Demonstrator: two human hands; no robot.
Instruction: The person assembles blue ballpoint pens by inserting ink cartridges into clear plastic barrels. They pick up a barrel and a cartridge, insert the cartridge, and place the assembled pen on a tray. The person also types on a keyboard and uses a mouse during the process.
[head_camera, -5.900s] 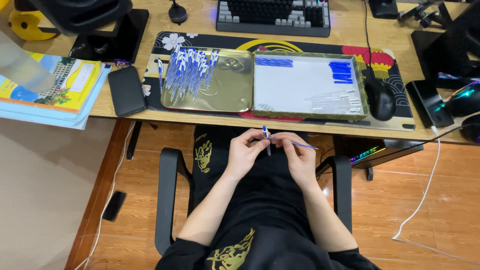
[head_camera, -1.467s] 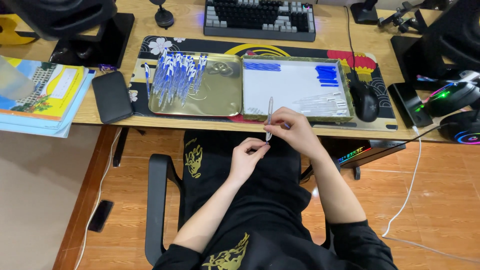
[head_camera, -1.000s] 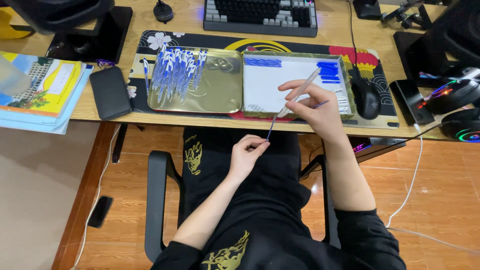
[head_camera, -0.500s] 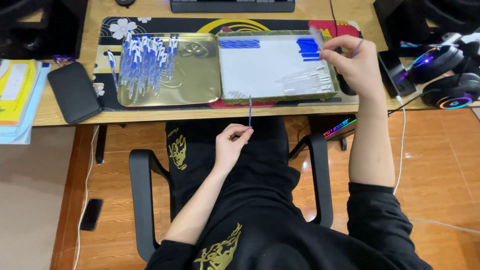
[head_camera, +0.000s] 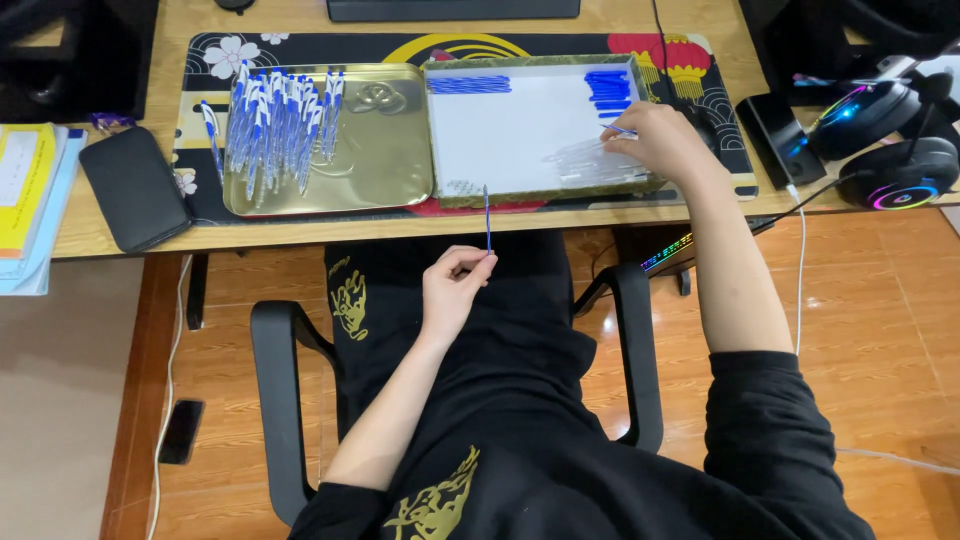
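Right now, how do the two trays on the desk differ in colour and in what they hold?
The left tray is shiny gold metal; the right tray has a white floor and a dull green rim. The left tray holds a heap of finished blue-and-white pens; the right tray holds sorted parts: blue pieces along the top and clear tubes by the right hand. Both are shallow rectangles lying side by side.

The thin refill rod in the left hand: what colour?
Blue thin refill rod, best in the head view.

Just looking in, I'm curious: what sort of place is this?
Probably a home computer desk used for small assembly: a keyboard, lit headphones, and trays of pens and pen parts.
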